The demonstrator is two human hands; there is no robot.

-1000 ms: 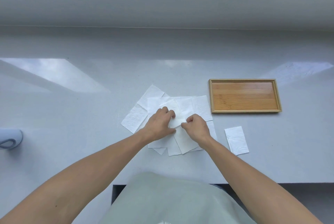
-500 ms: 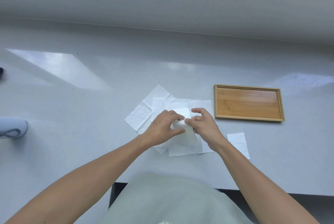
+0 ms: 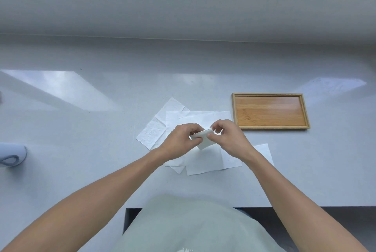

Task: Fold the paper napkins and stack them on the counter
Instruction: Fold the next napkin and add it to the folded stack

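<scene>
Both hands pinch 1 folded napkin (image 3: 203, 138) above loose pile (image 3: 203, 160): left hand (image 3: 180, 141), right hand (image 3: 227, 136). Folded stack (image 3: 264, 152) right of pile, nearer right hand.

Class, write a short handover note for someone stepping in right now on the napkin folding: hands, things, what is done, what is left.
Left hand and right hand both pinch one folded napkin, lifted above the pile.
Unfolded napkins lie spread on the counter; one folded napkin lies to their right, near the wooden tray.
Done: one folded and set down, a second nearly folded.
Left: finish it, stack it, fold the rest.
</scene>
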